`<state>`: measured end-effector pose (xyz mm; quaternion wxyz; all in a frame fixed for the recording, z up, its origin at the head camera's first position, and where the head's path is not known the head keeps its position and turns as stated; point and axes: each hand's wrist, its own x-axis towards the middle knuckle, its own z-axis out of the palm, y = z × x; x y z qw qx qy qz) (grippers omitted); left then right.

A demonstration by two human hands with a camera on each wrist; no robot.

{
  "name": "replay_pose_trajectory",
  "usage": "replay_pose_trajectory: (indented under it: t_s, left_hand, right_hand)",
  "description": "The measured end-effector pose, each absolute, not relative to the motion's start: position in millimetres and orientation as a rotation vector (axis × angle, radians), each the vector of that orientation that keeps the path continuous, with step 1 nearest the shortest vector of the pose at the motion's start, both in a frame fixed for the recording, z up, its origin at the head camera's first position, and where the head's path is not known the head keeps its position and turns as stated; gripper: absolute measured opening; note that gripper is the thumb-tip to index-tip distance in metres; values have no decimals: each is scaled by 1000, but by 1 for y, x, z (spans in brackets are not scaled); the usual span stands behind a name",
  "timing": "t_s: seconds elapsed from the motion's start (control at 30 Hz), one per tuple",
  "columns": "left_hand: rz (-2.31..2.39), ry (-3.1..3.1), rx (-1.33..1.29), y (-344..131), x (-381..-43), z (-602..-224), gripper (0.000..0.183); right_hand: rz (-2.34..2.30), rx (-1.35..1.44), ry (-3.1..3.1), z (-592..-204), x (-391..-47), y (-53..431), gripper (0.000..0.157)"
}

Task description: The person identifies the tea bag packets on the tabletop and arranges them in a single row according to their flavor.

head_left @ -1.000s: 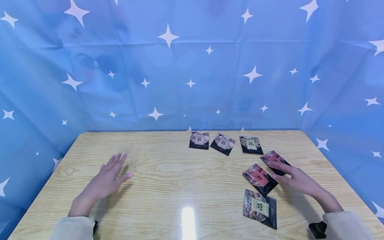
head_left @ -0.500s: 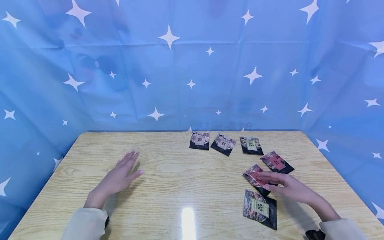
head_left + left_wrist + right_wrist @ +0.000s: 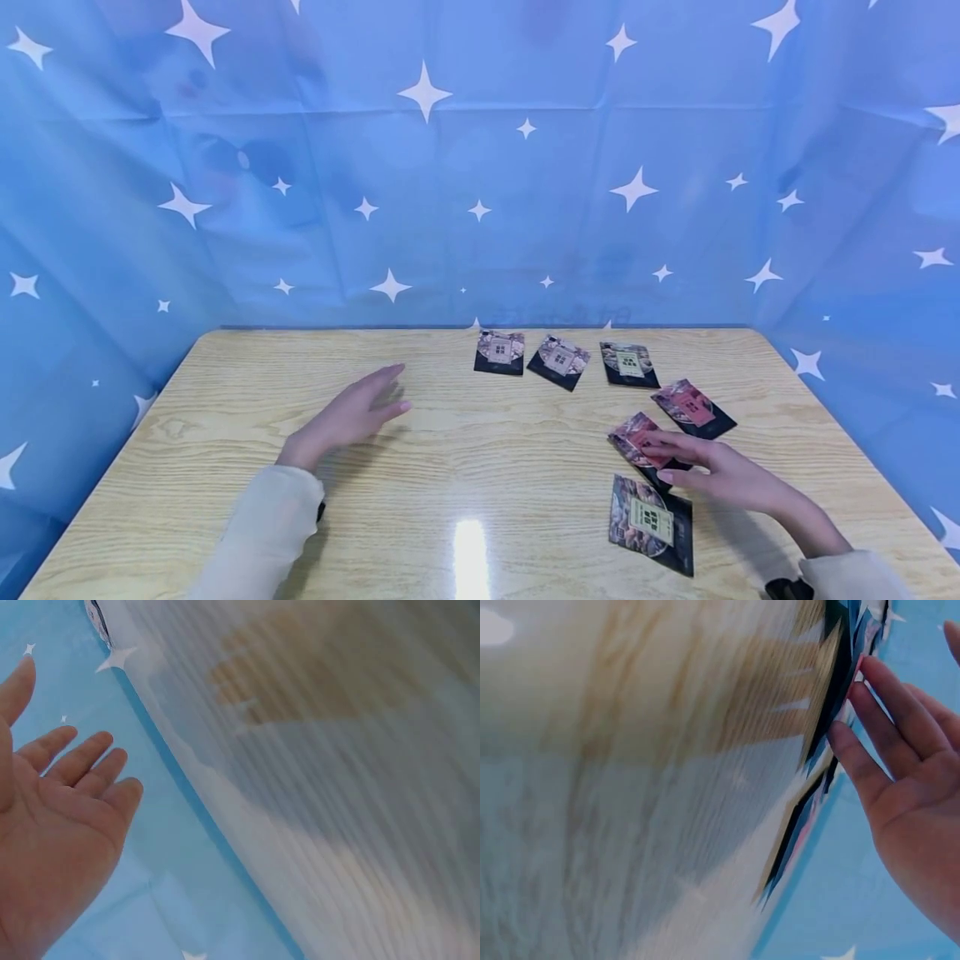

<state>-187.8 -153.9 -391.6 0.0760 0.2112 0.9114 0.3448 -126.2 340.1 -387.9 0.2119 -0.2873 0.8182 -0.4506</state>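
Observation:
Over the middle of the table my left hand hovers with fingers extended, holding nothing. Its palm and spread fingers appear in the left wrist view. My right hand is over a flat square packet with a red label, partly hiding it. In the right wrist view the fairly straight fingers of the right hand reach the packets; whether they touch is unclear. Just nearer lies a packet with a pale green label. Another red-labelled packet lies beyond the hand.
Along the far edge of the wooden table lie two packets with pale mauve labels, one left of the other. A green-labelled packet lies right of them. A blue star-patterned curtain encloses the table's back and sides.
My left hand has moved right and slightly away across the table. The right hand has shifted from the far red-labelled packet to the nearer one, then stayed almost still. The packets have kept their places.

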Motion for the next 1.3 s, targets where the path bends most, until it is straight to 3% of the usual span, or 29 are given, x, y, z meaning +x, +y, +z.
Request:
replay_pose_trajectory:
  t_s: [0.7,1.3]
  left_hand:
    - [993,2562,567,-69,-233,-399,63]
    - [940,2525,528,-49,-240,-403,54]
  right_hand:
    - [-1312,-732,2221,-390,-128,342,54]
    - [-1304,-720,2246,-390,-127,342,55]
